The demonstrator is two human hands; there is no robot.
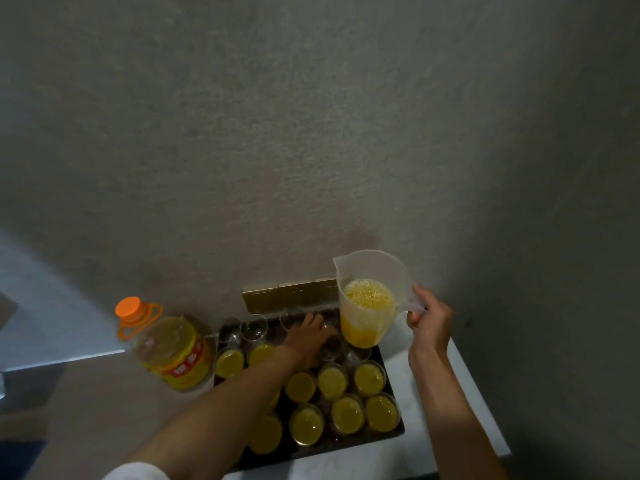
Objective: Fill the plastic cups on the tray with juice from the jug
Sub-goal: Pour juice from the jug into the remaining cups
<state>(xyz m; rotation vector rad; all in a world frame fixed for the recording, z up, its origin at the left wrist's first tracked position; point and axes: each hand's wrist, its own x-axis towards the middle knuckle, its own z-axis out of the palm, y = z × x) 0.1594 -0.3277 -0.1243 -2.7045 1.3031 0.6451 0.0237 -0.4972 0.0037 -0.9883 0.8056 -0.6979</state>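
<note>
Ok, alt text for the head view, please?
Right hand holds a translucent jug of orange juice above a dark tray of plastic cups, the near ones filled; left hand reaches among empty far cups. An oil bottle stands left.

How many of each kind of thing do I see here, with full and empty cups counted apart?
Full cups: 9
Empty cups: about 6, clear and overlapping
Jug: 1
Bottle: 1
Tray: 1
Total: about 18; some cups may be hidden.

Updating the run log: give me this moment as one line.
right hand: holds translucent plastic jug upright | left hand: on clear empty cups | near orange-filled cups: full | dark tray
</note>
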